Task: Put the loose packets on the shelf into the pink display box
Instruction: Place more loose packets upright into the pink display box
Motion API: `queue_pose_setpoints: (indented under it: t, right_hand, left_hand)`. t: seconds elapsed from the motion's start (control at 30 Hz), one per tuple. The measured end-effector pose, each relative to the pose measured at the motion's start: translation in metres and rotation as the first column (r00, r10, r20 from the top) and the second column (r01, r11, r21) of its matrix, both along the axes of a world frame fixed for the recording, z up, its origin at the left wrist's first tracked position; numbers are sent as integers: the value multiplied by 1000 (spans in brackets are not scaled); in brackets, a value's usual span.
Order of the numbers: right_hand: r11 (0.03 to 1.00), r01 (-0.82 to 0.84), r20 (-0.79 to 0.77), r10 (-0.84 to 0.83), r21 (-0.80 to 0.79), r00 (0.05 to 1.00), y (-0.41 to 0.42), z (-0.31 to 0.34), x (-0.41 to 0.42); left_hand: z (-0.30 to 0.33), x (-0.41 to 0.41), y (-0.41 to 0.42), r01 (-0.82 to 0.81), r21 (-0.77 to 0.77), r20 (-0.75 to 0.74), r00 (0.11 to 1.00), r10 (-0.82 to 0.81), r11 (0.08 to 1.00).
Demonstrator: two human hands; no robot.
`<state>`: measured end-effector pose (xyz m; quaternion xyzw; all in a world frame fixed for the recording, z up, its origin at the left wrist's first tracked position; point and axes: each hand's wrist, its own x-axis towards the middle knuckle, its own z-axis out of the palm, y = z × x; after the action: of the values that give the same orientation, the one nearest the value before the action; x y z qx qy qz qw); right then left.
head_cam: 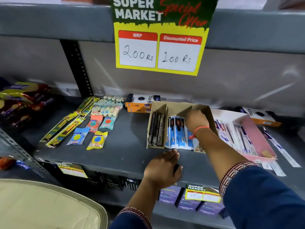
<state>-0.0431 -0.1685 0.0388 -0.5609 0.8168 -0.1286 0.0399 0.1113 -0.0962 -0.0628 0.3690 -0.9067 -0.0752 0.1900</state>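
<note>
Grey shelf point(115, 156) lies bare toward its front edge. Right hand point(196, 120) reaches into the brown box point(175, 107) over blue packets point(178, 138); its fingers' state is hidden. Left hand point(162, 168) rests flat, fingers released, near the edge. Pink display box point(257, 138) sits right, loose packets point(280, 149) just beside it.

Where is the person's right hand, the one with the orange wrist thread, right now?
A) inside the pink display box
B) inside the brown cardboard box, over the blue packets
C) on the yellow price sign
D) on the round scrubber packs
B: the right hand reaches into the brown cardboard box, above the blue packets.
</note>
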Motion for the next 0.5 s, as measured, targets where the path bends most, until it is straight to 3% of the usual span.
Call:
queue_pose_setpoints:
  t: [0.27,0.5]
  right_hand:
    - [932,158,223,-87,-325,971,50,0,-46]
    - [861,232,168,-173,-452,971,93,-6,-105]
  left_hand:
    - [-4,-7,-3,-48,54,182,983,37,997]
    - [-4,-80,33,210,36,171,962,-213,977]
